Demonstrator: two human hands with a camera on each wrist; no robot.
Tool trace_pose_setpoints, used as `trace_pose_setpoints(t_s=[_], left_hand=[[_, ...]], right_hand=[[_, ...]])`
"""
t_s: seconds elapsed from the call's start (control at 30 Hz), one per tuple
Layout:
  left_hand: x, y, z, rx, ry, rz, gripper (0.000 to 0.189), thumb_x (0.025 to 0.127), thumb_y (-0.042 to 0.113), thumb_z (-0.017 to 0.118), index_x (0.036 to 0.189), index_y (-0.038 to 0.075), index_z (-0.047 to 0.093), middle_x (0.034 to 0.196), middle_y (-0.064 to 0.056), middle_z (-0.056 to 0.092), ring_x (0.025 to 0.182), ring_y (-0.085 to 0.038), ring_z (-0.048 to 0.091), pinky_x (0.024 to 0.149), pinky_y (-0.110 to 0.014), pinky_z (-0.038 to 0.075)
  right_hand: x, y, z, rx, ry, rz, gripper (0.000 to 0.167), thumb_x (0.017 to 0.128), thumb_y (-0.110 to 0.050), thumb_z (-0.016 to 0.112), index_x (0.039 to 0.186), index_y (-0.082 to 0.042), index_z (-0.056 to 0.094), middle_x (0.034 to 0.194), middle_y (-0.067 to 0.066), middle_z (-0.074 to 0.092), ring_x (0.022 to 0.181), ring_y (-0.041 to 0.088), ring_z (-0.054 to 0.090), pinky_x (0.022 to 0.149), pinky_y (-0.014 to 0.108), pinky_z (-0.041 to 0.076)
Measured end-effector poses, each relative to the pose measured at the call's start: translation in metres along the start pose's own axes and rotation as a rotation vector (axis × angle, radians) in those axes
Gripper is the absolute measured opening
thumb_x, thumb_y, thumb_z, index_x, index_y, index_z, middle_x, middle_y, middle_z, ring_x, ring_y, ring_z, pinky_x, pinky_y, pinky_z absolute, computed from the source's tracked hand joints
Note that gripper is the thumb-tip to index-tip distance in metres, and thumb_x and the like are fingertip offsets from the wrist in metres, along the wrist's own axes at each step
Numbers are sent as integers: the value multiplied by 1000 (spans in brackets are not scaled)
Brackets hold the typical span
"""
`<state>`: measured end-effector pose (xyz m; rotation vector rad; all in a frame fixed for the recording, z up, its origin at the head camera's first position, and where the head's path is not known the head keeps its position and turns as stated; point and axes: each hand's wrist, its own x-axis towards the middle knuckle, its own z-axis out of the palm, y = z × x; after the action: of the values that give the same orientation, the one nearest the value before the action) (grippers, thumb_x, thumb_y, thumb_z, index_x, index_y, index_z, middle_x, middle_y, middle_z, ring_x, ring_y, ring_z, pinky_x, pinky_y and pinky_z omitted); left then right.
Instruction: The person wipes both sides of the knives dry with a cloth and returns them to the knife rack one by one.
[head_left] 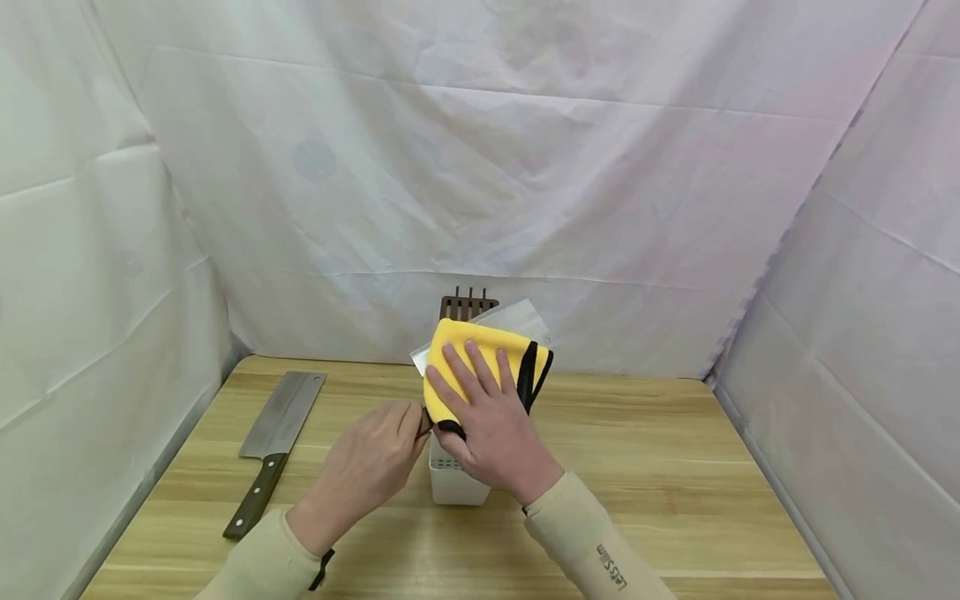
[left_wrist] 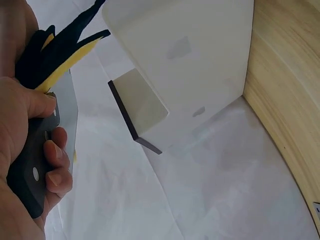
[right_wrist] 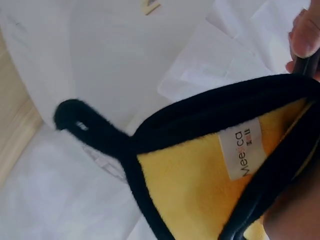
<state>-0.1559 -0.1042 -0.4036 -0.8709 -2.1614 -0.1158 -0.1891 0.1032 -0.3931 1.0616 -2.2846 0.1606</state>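
Observation:
My left hand (head_left: 375, 454) grips the dark riveted handle (left_wrist: 35, 170) of a cleaver. Its wide blade (head_left: 525, 319) shows at the edges of a yellow cloth (head_left: 480, 333) with black trim. My right hand (head_left: 495, 421) lies on that cloth with fingers spread and straight, pressing it against the blade. A white label (right_wrist: 243, 149) is sewn to the cloth in the right wrist view. Most of the blade is hidden by cloth and hand. Below and behind both hands stands a white knife block (head_left: 459, 487), partly covered.
A second cleaver (head_left: 281, 425) lies on the wooden table (head_left: 645, 467) at the left, its handle towards me. The block's brown slotted part (head_left: 468, 307) rises behind the cloth. White sheets (head_left: 495, 167) hang at the back and both sides.

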Motion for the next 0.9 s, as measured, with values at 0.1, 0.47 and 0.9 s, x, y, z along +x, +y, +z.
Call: trace_pose_setpoints(t_s=[0.1,0.47,0.9], left_hand=[[0,-1,0,1,11,-9,33,78,6,88,86,1,57,74,-2,49,60,-12,42,49,-24,38],[4,0,0,8,34,4,30,81,11,83,87,-1,57,75,-4,49,59,-13,41,47,-24,37],[1,2,1,-2,69,15,22,93,16,57,91,-5,56,77,-7,47,61,-18,44,49,-30,41]], right_hand=[[-2,3,2,-22,8,-24,60,111,-46,22,160,-16,40,169,13,27,156,38,21,122,65,19],[-9,23,-4,-8,20,19,60,112,-46,21,160,-15,40,168,14,28,156,39,22,123,63,18],[-9,42,-9,69,-19,146,70,111,-55,12,160,-14,39,169,14,27,157,38,19,123,65,14]])
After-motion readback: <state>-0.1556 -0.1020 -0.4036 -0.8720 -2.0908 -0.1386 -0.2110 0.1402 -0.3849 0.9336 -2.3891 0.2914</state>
